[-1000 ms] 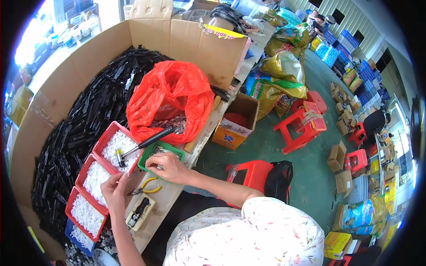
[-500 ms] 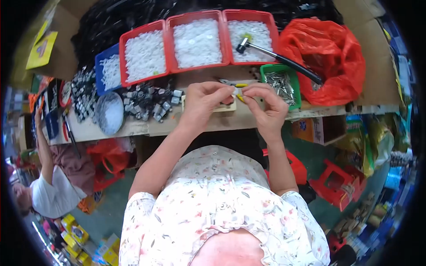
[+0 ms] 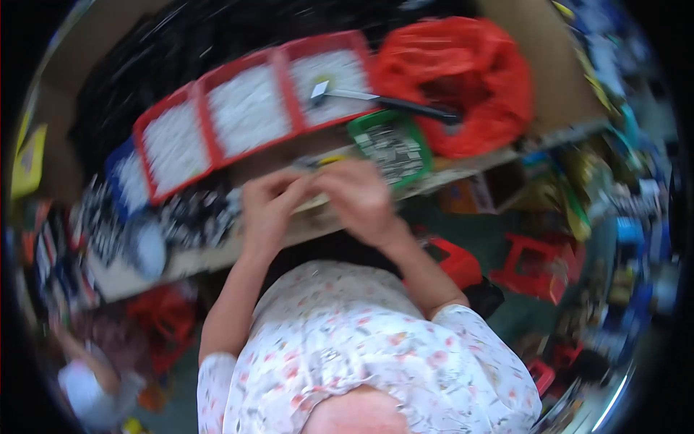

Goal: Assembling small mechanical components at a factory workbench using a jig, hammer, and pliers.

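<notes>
Both of my hands meet over the table's near side, fingertips together. My left hand [image 3: 271, 206] is pinched, thumb against fingers. My right hand [image 3: 359, 201] is curled toward it and smeared by motion. Whatever sits between the fingertips is too blurred to make out. Just beyond them lie pliers with yellow handles [image 3: 333, 160]. A green tray [image 3: 425, 160] of small metal pieces stands right of my right hand. Left of my left hand is a pile of small dark and silvery parts [image 3: 195, 218].
Three red trays [image 3: 206, 124] of small white pieces stand behind, beside a blue tray [image 3: 117, 179]. A black-handled hammer [image 3: 416, 108] spans a tray and a red plastic bag [image 3: 466, 50]. A pale dish [image 3: 148, 247] lies left. Below right is a red stool [image 3: 515, 267]; another person [image 3: 90, 387] is lower left.
The view has turned and shifted, so the table slants and its contents sit further left. My hands stay together, the right one now blurred. The small white piece at the fingertips no longer shows.
</notes>
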